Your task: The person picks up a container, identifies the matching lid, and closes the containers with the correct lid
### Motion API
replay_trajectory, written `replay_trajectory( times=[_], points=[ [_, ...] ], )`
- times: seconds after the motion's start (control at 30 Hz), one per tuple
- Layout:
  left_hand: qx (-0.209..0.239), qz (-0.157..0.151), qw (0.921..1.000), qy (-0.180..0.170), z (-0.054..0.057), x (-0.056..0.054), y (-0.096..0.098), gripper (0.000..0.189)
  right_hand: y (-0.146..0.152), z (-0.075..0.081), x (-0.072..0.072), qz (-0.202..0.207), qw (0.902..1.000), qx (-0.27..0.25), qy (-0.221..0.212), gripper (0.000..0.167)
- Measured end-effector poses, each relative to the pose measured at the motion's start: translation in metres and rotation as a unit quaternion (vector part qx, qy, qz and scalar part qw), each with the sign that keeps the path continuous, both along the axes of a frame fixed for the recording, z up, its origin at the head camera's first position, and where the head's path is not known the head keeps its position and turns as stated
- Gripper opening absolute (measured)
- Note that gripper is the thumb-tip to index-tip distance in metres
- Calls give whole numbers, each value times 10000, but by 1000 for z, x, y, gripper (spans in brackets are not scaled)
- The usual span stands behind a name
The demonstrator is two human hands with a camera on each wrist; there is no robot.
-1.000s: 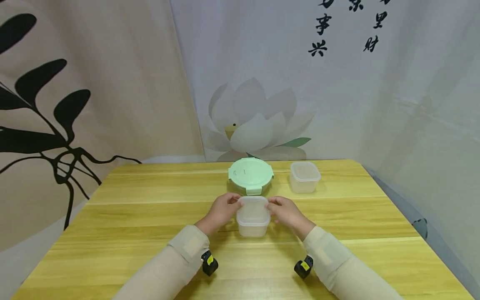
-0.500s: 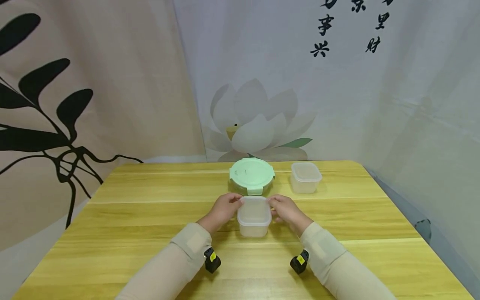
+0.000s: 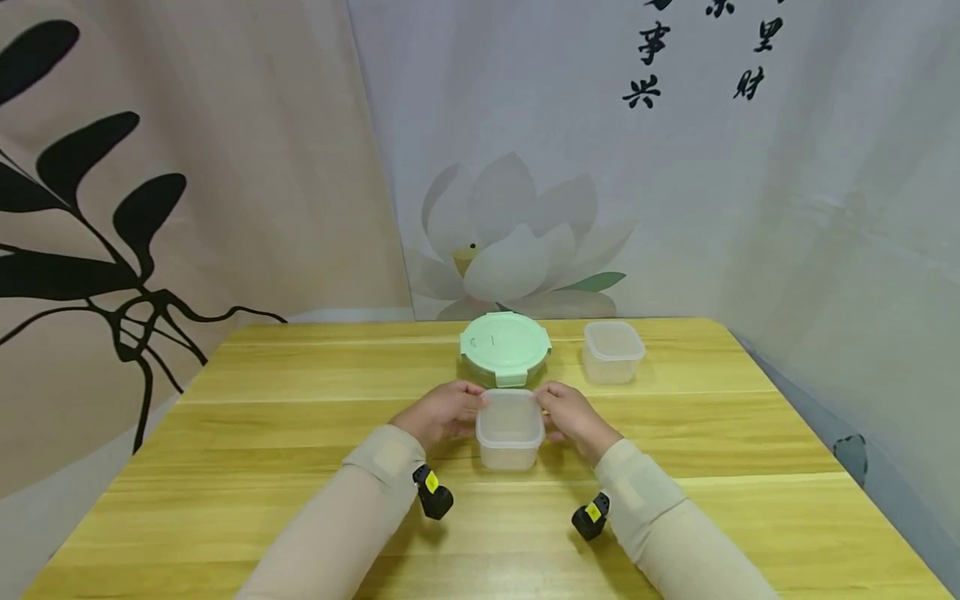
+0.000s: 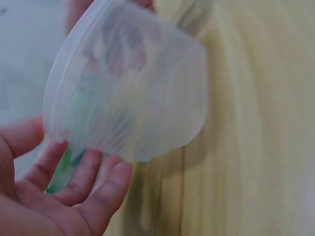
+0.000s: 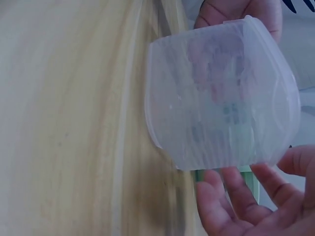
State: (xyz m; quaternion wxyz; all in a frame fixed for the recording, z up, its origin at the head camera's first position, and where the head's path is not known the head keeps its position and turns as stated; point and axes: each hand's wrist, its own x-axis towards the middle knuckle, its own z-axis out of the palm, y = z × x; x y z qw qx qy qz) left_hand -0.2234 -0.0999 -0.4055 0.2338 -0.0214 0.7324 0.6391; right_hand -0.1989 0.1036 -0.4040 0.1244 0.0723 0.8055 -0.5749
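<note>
A small translucent plastic food container point(image 3: 510, 429) with a frosted lid stands on the wooden table in the head view. At its left side my left hand point(image 3: 444, 412) holds the lid's edge, thumb near the rim and fingers along the wall. My right hand point(image 3: 573, 417) holds the opposite edge in much the same way. In the left wrist view the left fingertips point(image 4: 115, 177) meet the container's side point(image 4: 147, 93). The right wrist view has the right fingertips point(image 5: 211, 179) at the lower edge of the container point(image 5: 221, 103).
Just behind the container sits a round box with a mint-green clip lid point(image 3: 506, 346). A second translucent container point(image 3: 613, 352) stands at the back right of the wooden table point(image 3: 262, 417). A printed curtain point(image 3: 675, 208) hangs behind the table.
Both thumbs have slid outward from the lid's top toward its edges. My wrists have turned and shifted slightly inward. The container stays in about the same place.
</note>
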Motion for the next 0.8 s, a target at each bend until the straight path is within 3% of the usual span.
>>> replay_trajectory(
  times=[0.17, 0.33, 0.5, 0.8],
  points=[
    [-115, 61, 9994, -333, 2, -6, 2, 20, 1, 0, 0, -22, 10000, -79, -24, 25],
    [-287, 334, 9990, -44, 4, -3, 7, 15, 1, 1, -1, -9, 9999, -143, -17, 26],
    [-242, 370, 9987, 269, 7, 2, 9, 20, 2, 2, 1, -131, 9997, -192, -14, 28],
    [-195, 361, 9988, 266, 2, 14, 1, 46, 8, 2, 13, 184, 9996, -220, -64, 47]
  ],
)
